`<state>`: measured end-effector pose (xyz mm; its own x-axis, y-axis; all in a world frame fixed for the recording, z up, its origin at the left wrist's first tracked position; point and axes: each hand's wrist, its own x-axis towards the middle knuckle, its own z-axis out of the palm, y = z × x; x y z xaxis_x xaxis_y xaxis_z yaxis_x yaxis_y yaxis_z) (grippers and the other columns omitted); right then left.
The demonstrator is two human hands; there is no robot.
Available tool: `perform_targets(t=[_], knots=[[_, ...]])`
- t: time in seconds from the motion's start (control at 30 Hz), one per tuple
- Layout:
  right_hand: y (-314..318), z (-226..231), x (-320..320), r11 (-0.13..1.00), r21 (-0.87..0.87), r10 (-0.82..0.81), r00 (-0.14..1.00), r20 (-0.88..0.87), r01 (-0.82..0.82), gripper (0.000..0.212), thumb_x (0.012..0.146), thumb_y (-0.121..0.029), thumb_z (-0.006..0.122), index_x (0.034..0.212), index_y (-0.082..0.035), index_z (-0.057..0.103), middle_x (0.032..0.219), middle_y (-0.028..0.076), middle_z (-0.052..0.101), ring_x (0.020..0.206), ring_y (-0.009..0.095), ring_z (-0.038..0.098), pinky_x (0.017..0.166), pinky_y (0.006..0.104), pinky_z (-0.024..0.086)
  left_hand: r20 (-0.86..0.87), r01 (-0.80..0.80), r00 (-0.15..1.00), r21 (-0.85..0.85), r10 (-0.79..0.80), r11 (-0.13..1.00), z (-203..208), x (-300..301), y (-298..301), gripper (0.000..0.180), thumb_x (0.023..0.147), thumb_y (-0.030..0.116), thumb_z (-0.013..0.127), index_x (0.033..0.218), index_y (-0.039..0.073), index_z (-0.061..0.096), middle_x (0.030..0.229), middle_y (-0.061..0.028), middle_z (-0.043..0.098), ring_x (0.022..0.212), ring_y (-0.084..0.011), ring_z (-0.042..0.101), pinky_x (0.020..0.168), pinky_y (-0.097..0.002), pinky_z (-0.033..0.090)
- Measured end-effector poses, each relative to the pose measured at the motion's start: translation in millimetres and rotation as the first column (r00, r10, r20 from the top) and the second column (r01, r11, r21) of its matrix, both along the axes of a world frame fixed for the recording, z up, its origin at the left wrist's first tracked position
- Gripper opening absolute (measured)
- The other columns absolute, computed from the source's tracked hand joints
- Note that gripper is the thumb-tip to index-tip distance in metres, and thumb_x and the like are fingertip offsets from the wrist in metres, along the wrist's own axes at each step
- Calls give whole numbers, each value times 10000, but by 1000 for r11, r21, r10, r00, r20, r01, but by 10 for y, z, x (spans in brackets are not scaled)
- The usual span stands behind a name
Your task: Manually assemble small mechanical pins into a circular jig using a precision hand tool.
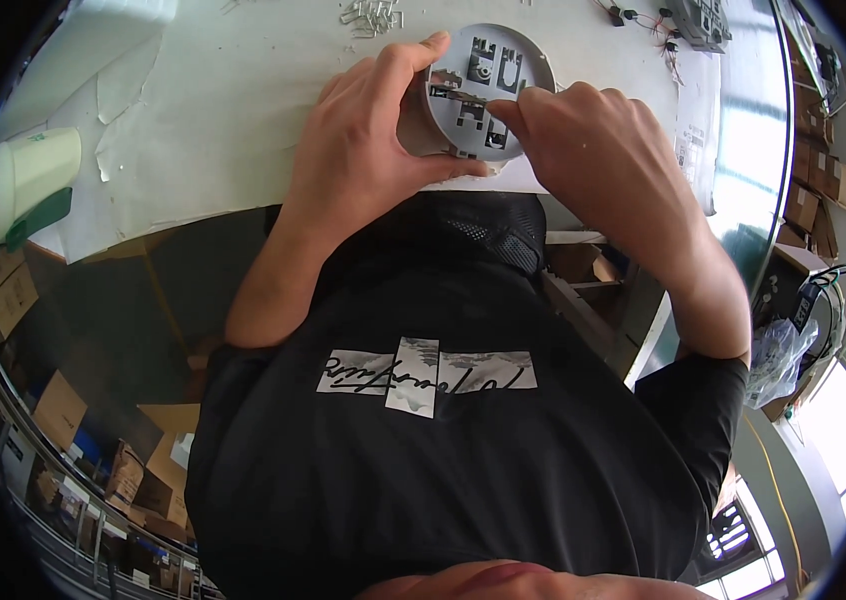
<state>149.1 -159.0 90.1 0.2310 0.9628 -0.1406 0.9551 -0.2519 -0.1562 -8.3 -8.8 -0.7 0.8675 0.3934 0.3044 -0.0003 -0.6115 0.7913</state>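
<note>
A round grey plastic housing with several rectangular cutouts rests near the front edge of the white table. My left hand grips it from the left, index finger at its upper rim and thumb along its lower rim. Over the right side of the housing, my right hand is closed in a pinch, its thumb and fingertips at the cutouts. A thin dark strip seems to lie across the slots by those fingertips; what the pinch holds is too small to make out. Small metal pieces lie loose beyond my left hand.
Wires with black connectors and a grey device lie at the table's far right. A pale green container stands at the left edge. Cardboard boxes are stacked to the right, near a clear plastic bag.
</note>
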Motion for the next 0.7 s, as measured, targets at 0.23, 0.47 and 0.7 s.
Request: perform_targets(t=[0.23, 0.47, 0.7], knots=[[154, 154, 24, 975, -118, 213, 946, 244, -189, 292, 986, -310, 713, 803, -86, 748, 648, 75, 683, 606, 270, 730, 501, 376, 535, 1, 100, 995, 30, -100, 995, 92, -20, 169, 797, 798, 74, 913, 1499, 49, 534, 1199, -110, 712, 1062, -205, 715, 944, -346, 587], [-206, -213, -103, 874, 459, -41, 966, -256, 159, 419, 862, -388, 855, 1104, -80, 707, 763, 84, 687, 574, 293, 673, 533, 388, 541, 27, -83, 993, -523, 114, 848, -69, 24, 66, 451, 937, -50, 704, 1378, 21, 637, 976, -83, 721, 837, -149, 668, 754, -260, 522], [-611, -327, 403, 398, 797, -378, 873, -309, 455, 636, 870, -139, 874, 1428, -68, 577, 772, 52, 676, 548, 125, 589, 525, 274, 472, 89, -62, 994, -7, 62, 998, 96, 67, 76, 280, 964, -19, 719, 1237, 36, 751, 887, -62, 665, 765, -157, 609, 675, -271, 491]])
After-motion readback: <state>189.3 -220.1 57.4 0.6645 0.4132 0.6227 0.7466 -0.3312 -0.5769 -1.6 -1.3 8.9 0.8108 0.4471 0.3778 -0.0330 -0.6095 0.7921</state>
